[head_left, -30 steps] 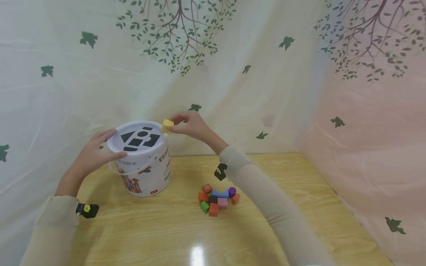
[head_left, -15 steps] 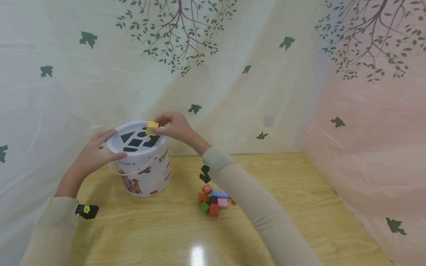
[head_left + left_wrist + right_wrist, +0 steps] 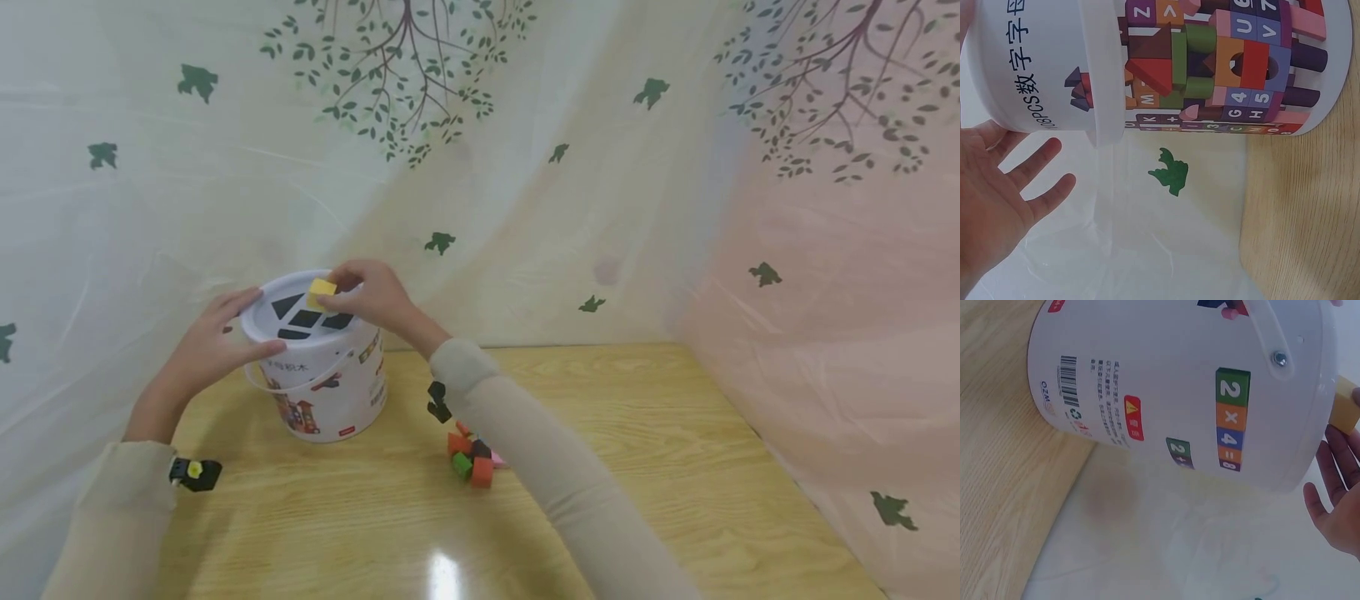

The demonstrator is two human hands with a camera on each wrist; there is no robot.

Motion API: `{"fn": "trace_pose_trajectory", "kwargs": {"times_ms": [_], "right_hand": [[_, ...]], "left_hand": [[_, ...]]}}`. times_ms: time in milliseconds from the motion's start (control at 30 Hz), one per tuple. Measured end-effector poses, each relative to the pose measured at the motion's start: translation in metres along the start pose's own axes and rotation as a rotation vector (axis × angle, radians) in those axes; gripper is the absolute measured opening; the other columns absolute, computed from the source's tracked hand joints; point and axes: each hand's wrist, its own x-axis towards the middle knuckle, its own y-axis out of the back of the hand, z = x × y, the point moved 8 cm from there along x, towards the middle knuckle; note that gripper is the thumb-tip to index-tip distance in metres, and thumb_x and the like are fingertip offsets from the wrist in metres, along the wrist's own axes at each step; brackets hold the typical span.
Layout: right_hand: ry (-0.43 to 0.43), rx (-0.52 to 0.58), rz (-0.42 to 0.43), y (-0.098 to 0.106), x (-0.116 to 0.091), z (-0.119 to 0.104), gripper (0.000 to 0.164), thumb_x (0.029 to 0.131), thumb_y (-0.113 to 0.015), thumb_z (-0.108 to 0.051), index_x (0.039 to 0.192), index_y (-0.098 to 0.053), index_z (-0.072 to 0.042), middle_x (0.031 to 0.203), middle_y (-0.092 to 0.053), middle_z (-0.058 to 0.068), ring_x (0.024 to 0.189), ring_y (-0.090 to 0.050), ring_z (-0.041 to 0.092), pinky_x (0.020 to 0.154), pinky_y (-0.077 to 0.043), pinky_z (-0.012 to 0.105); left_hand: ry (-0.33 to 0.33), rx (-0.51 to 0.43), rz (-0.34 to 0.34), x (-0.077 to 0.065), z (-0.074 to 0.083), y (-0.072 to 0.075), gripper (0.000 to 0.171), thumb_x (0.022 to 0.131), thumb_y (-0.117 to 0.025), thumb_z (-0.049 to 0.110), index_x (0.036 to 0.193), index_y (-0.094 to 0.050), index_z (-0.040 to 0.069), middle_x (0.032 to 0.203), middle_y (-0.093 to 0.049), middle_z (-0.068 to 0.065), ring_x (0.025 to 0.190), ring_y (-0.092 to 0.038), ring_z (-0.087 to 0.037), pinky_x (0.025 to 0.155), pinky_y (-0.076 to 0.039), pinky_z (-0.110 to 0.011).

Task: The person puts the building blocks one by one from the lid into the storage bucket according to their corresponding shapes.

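Note:
A white bucket [image 3: 345, 404] with printed block pictures stands upright at the left of the table in the head view. Its lid [image 3: 261, 323] has dark shaped holes. My left hand [image 3: 210, 343] rests on the lid's left rim, thumb at the front and fingers spread; some of its fingers [image 3: 1041, 161] stretch out straight in the left wrist view. Between thumb and fingers, my right hand [image 3: 381, 298] pinches a yellow block [image 3: 321, 292] over the back part of the lid. That hand hides some holes. The block also shows at the bucket's rim in the right wrist view.
A small heap of coloured blocks [image 3: 482, 472] lies on the wooden table [image 3: 360, 517], partly hidden behind my right sleeve [image 3: 555, 467]. A patterned curtain [image 3: 510, 250] hangs behind and at the right of the table.
My right hand has moved left with the yellow block, from beside the bucket's right rim to over the lid. The left hand stays on the rim. My right sleeve now covers more of the heap.

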Motion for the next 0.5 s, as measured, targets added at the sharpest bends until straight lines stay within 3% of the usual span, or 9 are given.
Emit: {"fn": "trace_pose_trajectory", "kwargs": {"times_ms": [500], "right_hand": [[-0.036,-0.084,0.000,-0.021,0.002,0.003,0.031,0.090,-0.079,-0.031,0.115,-0.072,-0.015,0.108,-0.070,-0.004,0.103,-0.065,0.012,0.079,-0.051,0.012]], "left_hand": [[-0.006,0.011,0.007,0.000,-0.002,0.000,0.103,0.085,-0.081,0.044,0.164,-0.021,0.014,0.166,-0.020,-0.026,0.141,-0.029,-0.058,0.105,-0.030,-0.081]]}}
